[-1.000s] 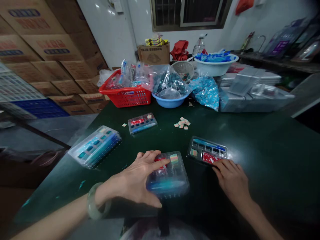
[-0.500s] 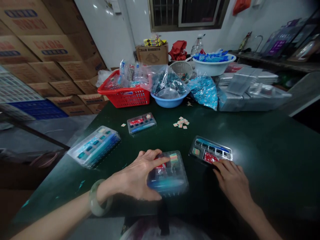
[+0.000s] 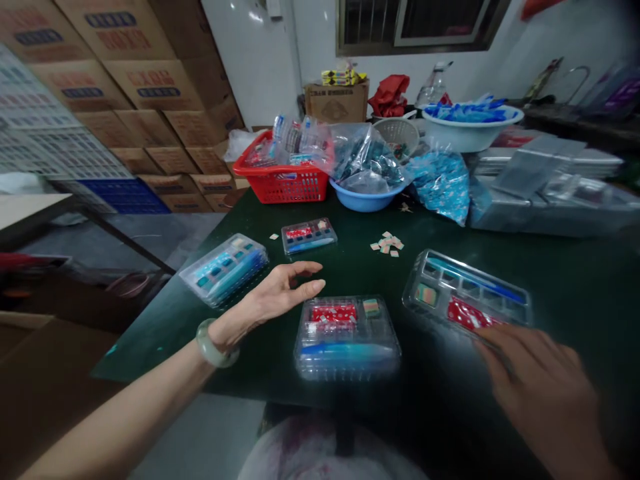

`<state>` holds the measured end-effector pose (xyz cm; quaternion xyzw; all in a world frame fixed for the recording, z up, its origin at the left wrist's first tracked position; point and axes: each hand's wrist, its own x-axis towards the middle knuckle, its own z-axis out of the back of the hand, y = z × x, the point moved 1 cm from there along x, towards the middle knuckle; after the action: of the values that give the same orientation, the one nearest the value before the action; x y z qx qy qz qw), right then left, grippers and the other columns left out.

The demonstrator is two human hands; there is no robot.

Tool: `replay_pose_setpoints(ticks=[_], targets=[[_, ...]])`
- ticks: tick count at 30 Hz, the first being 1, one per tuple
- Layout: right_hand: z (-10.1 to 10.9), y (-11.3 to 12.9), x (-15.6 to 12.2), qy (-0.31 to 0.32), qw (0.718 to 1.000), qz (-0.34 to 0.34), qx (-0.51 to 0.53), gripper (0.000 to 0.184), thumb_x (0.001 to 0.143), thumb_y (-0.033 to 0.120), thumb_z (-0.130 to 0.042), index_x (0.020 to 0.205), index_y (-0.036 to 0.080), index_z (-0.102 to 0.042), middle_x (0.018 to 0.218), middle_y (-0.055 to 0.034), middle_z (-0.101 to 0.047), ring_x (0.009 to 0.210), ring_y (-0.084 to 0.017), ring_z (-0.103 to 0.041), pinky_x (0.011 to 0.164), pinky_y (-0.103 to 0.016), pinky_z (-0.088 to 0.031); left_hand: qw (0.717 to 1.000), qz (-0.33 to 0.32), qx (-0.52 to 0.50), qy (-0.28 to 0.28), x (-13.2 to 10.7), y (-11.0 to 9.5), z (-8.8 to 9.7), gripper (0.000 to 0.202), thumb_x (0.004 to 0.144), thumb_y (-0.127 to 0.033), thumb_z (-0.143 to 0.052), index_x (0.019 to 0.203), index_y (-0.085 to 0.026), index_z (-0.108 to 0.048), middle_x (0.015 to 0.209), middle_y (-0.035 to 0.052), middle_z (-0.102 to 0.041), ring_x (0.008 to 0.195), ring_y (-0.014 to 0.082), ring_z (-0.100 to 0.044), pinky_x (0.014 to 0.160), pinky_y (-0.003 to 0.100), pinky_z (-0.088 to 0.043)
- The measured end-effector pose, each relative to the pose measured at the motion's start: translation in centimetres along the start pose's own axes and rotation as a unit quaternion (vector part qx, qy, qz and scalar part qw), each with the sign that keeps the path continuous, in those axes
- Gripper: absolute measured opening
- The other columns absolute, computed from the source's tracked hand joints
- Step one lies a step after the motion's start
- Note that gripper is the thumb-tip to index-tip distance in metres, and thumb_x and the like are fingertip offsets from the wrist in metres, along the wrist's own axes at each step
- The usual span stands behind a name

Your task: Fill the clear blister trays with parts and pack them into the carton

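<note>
My left hand (image 3: 280, 290), with a pale bangle on its wrist, hangs over the table holding nothing, thumb and fingers apart. Just below it lies a stack of clear plastic trays (image 3: 345, 333) with a blue pen, a red dotted packet and a small striped square block. At the right, my right hand (image 3: 545, 387) grips the near edge of another clear tray (image 3: 453, 283), which looks slightly lifted and tilted. This one also carries a blue pen, a red dotted packet and a striped block; my fingers cover part of its near edge.
A taller stack of filled trays (image 3: 225, 270) lies at the left, and a single tray (image 3: 309, 235) farther back. Several small striped squares (image 3: 387, 243) are loose on the table. Behind stand a red basket (image 3: 290, 185), a blue basin (image 3: 367, 200) and clear plastic boxes (image 3: 525, 207).
My left hand has come off the middle stack and moved up and left. My right hand has pulled its tray nearer and up from the table. The camera view has turned left.
</note>
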<state>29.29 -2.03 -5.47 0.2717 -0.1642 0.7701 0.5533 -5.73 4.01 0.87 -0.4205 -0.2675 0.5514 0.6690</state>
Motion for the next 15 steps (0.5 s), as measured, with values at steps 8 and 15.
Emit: replay_pose_setpoints(ticks=[8,15], targets=[[2.3,7.9,3.8,0.027,0.974,0.133,0.18,0.014,0.084,0.021,-0.05,0.085,0.023,-0.063,0.083,-0.0038,-0.064,0.08,-0.02,-0.057,0.075,-0.037,-0.039,0.985,0.061,-0.156,-0.051,-1.7,2.4,0.2,0.049,0.084,-0.052,-0.047,0.116,-0.016,-0.055,0.116,0.0096,-0.059,0.108,0.0247,-0.051,0.087,0.037,-0.039],[-0.2,11.1,3.9,0.085,0.955,0.15,0.241,0.021,0.084,0.012,-0.044,0.083,0.021,-0.062,0.075,-0.0021,-0.059,0.071,-0.016,-0.054,0.064,-0.031,-0.035,0.968,0.139,-0.203,-0.056,-4.3,2.7,-1.4,0.058,0.079,-0.055,-0.054,0.126,-0.022,-0.046,0.131,0.0077,-0.048,0.117,0.0239,-0.045,0.092,0.036,-0.038]])
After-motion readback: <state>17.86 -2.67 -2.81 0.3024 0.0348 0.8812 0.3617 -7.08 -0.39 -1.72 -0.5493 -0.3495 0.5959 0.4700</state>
